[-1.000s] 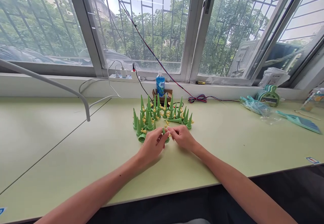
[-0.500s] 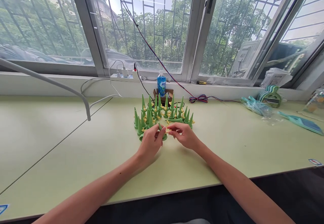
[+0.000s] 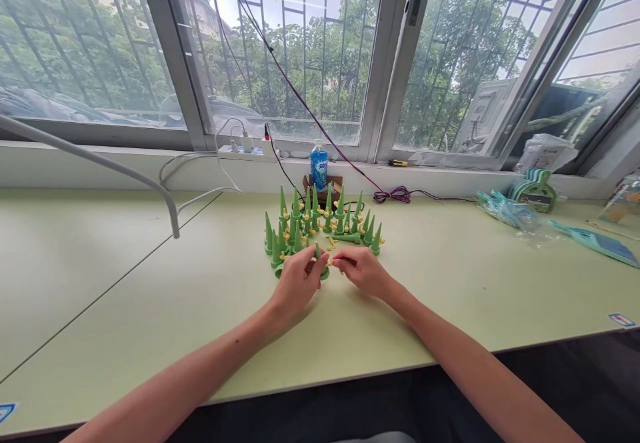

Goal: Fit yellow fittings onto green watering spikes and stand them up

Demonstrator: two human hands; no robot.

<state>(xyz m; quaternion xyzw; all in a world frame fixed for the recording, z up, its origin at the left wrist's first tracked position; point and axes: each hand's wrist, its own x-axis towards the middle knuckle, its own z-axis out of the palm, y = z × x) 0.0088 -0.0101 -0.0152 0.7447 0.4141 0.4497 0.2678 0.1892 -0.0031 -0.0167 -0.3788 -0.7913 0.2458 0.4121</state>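
My left hand (image 3: pixel 300 274) is closed around a green plastic spike (image 3: pixel 319 251), pointed end up, its round base showing below the fingers. My right hand (image 3: pixel 364 271) pinches a small yellow valve piece (image 3: pixel 329 263) at the side of that spike; the fingertips hide how the two parts meet. Just beyond my hands, several more green spikes (image 3: pixel 297 237) stand upright in a curved cluster, many with yellow pieces on their sides. One green spike (image 3: pixel 345 237) lies flat among them, close to some loose yellow pieces (image 3: pixel 331 243).
Behind the spikes stands a blue bottle (image 3: pixel 319 166) by a small brown box (image 3: pixel 336 186). A coiled cable (image 3: pixel 393 195) lies at the table's back. A white tube (image 3: pixel 170 213) reaches in from the left. Teal brush-like items (image 3: pixel 595 241) and plastic wrap lie at the right.
My right hand's fingers have curled in more tightly and shifted slightly at the yellow piece. The left hand keeps the green spike in nearly the same place.
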